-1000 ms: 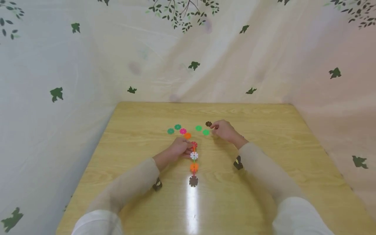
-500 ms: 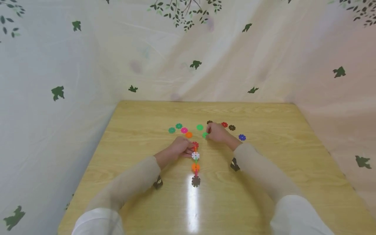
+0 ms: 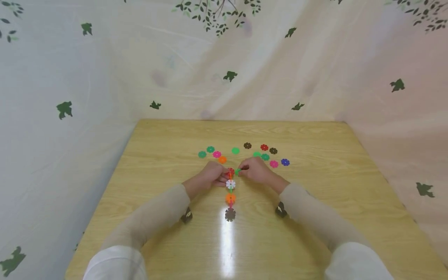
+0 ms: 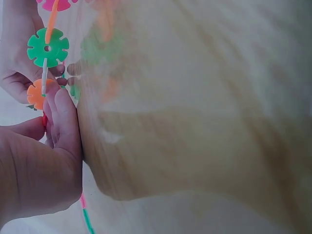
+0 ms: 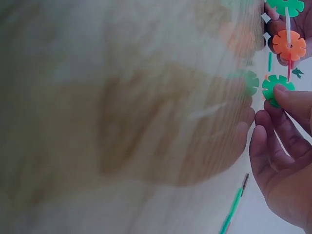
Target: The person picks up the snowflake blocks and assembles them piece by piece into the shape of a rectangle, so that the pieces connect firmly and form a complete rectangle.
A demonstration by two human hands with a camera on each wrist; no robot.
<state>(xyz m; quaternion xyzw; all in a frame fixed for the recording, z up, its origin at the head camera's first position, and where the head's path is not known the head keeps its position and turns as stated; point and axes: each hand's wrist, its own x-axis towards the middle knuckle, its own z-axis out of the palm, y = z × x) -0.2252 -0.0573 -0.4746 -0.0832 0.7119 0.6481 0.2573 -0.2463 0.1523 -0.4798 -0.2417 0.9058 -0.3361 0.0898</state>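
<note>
My left hand pinches the red notched disc at the far end of a chain of interlocking flower discs. Running toward me from it are an orange disc, a white disc, a green disc, another orange one, a pink one and a brown disc. The discs are slotted crosswise. Between thumb and fingers, my right hand pinches a loose green disc. This disc is close beside the red one; whether they touch, I cannot tell.
Loose discs lie behind the hands. On the left are teal, pink and orange ones; a green one lies centrally. Brown, red and blue discs are among those at right. Fabric hangs round the wooden table.
My right hand has moved left, taken one bright green disc from the loose ones and brought it nearer, beside the chain's red end. The left hand keeps its hold in place.
</note>
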